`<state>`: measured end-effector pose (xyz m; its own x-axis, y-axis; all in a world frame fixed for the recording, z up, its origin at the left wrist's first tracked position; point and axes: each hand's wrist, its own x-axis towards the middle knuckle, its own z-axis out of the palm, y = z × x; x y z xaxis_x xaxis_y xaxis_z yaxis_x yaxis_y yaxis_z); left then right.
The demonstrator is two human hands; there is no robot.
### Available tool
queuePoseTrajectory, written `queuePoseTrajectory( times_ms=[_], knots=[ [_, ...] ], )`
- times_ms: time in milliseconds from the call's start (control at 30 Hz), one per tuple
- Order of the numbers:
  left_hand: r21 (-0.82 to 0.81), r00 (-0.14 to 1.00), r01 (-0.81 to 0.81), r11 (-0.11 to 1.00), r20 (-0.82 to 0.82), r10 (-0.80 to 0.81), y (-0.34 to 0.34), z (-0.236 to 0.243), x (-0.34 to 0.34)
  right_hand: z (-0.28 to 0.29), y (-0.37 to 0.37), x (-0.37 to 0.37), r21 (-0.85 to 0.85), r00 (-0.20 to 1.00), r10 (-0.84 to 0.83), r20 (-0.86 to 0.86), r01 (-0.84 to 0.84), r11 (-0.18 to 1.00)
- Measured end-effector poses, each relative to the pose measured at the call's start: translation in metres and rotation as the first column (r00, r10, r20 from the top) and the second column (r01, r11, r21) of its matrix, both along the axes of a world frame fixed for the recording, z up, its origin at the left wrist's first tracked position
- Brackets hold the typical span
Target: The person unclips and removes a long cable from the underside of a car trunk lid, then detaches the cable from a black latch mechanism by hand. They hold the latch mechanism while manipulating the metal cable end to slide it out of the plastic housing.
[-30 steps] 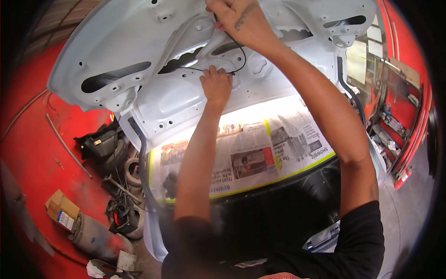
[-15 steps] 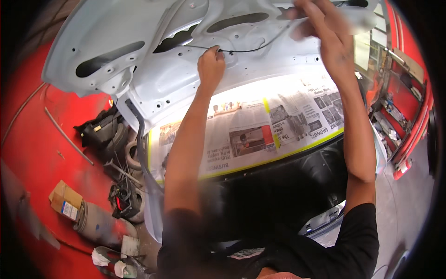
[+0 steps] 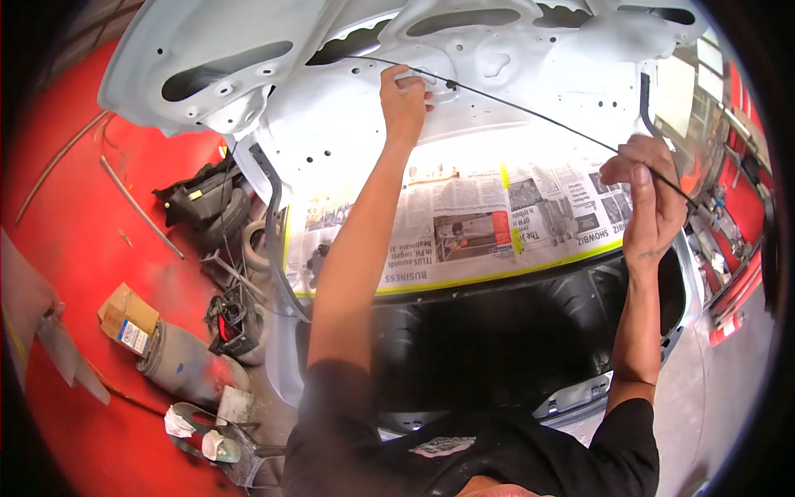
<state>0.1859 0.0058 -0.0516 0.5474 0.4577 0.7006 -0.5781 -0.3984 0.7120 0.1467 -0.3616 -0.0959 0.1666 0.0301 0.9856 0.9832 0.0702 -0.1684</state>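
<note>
Beneath the raised white car lid (image 3: 240, 116), newspaper (image 3: 464, 199) edged with yellow tape (image 3: 505, 286) spreads across the middle, partly hidden by the left forearm, while a cardboard box (image 3: 124, 308) sits at the near left. The black cable (image 3: 451, 84) runs from a slot in the lid at the far side, past the left fingertips, down to the right hand. The left hand (image 3: 404, 108) touches it with half-curled fingers, whether pinching I cannot tell; the right hand (image 3: 650, 178) grips it in closed fingers.
</note>
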Motion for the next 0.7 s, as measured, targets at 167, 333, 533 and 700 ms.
queuePoseTrajectory(
  times_ms=[167, 333, 533, 700],
  knots=[
    [0.104, 0.998, -0.042, 0.994, -0.032, 0.046, -0.012, 0.003, -0.009, -0.028, 0.004, -0.019, -0.119, 0.965, 0.217, -0.145, -0.234, 0.965],
    [0.111, 0.99, 0.09, 0.99, -0.122, -0.077, -0.013, 0.009, -0.005, -0.043, 0.01, -0.029, -0.172, 0.937, 0.309, -0.163, -0.336, 0.926],
    [0.075, 0.983, 0.165, 0.983, -0.098, -0.158, -0.022, 0.011, -0.006, -0.054, 0.005, -0.028, -0.199, 0.957, 0.261, -0.122, -0.282, 0.939],
    [0.001, 0.955, 0.281, 0.96, 0.097, -0.28, -0.021, 0.03, -0.014, -0.044, -0.002, -0.036, -0.224, 0.98, 0.194, -0.045, -0.2, 0.954]
  ],
)
